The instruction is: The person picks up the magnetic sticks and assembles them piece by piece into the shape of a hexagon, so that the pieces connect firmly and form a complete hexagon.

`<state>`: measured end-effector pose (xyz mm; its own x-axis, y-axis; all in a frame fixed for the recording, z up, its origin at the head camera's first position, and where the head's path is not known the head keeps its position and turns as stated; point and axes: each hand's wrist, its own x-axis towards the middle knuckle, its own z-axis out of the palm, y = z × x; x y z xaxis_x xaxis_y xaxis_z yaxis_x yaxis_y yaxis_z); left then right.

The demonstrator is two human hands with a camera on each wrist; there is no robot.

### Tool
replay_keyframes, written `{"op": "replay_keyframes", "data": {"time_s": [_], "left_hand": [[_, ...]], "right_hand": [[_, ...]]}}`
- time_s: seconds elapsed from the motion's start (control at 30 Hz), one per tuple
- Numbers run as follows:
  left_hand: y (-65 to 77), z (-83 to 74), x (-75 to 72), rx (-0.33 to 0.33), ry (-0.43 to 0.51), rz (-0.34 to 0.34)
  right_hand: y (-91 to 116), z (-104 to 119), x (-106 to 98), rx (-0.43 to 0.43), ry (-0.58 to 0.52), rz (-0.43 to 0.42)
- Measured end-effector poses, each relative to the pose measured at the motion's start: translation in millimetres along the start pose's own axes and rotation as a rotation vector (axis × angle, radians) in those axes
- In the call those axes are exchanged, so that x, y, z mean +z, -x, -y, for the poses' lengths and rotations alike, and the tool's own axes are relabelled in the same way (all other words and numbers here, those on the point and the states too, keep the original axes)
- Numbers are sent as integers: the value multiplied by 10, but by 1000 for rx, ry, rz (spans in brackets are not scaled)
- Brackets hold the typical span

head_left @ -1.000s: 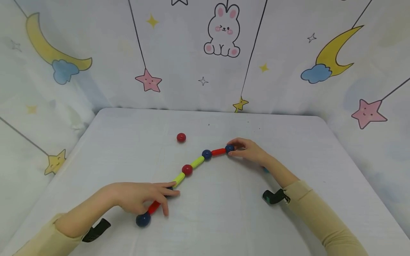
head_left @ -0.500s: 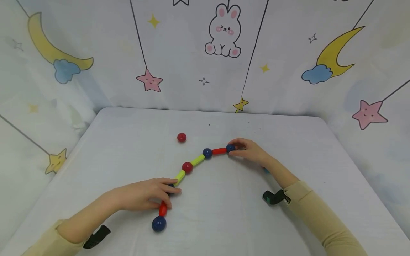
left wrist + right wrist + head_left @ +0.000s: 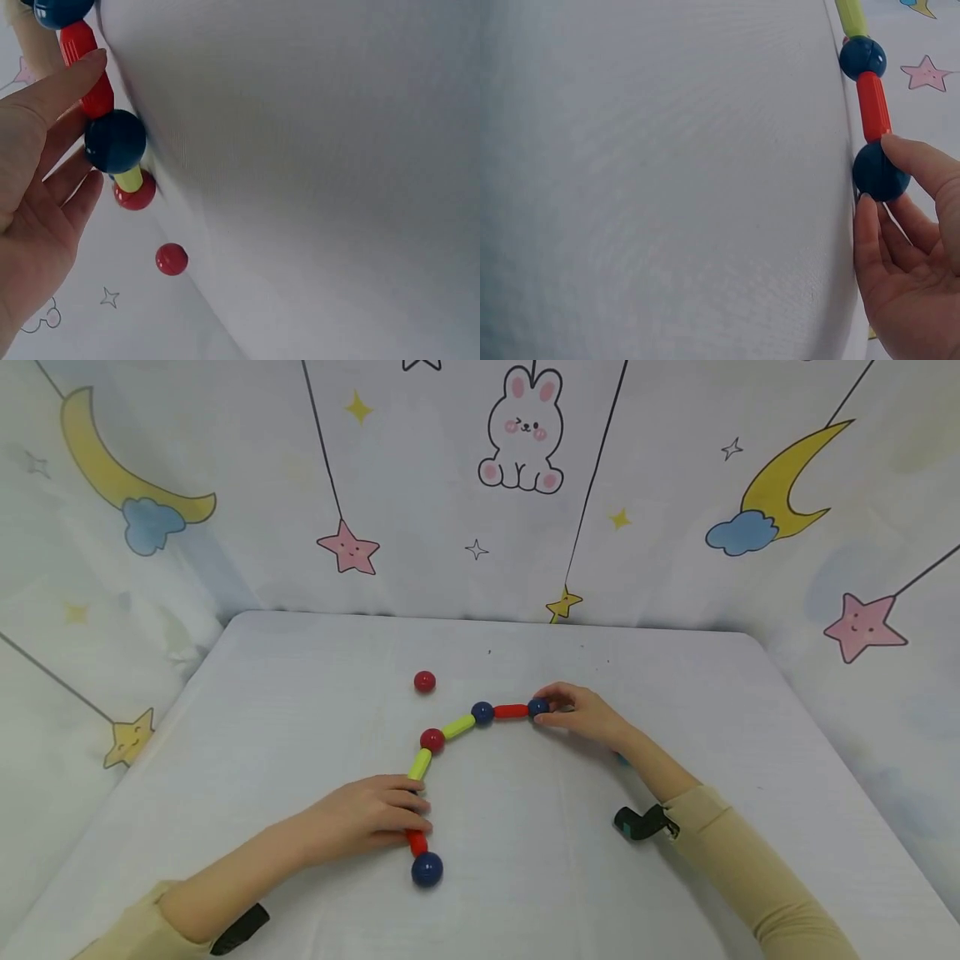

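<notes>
A curved chain of magnetic rods and balls lies across the table. My left hand (image 3: 367, 818) has its thumb over a red rod (image 3: 99, 99), fingers behind that rod and beside a blue ball (image 3: 115, 141), which the hand mostly hides in the head view. Another blue ball (image 3: 427, 870) ends the chain nearest me. Beyond the hand run a yellow-green rod (image 3: 420, 764), a red ball (image 3: 432, 741), a second yellow-green rod (image 3: 459, 727), a blue ball (image 3: 483, 713) and a red rod (image 3: 512, 712). My right hand (image 3: 581, 714) pinches the blue ball (image 3: 881, 171) at the far end.
One loose red ball (image 3: 424, 682) sits beyond the chain on the white table (image 3: 525, 893). Something small and blue (image 3: 623, 758) shows partly beneath the right forearm. Black wrist devices (image 3: 641, 822) jut from both sleeves. A patterned cloth (image 3: 420, 477) rises behind the table.
My left hand has moved right, swinging the near end of the chain rightward so the curve is tighter. The right hand keeps its pinch on the far blue ball, almost unmoved.
</notes>
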<state>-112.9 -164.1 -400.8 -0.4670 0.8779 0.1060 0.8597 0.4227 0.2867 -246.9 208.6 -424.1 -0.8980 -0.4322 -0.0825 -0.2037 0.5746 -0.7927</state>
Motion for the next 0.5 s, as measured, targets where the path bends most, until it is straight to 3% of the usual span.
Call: {"op": "replay_keyframes", "data": {"time_s": [0.17, 0.37, 0.5], "left_hand": [[-63, -73, 23, -22, -17, 12], [-120, -96, 21, -5, 65, 89], [-149, -84, 65, 0, 140, 63]], "right_hand": [[5, 20, -3, 1, 9, -1], [0, 9, -3, -3, 3, -1], [11, 43, 11, -16, -1, 9]]}}
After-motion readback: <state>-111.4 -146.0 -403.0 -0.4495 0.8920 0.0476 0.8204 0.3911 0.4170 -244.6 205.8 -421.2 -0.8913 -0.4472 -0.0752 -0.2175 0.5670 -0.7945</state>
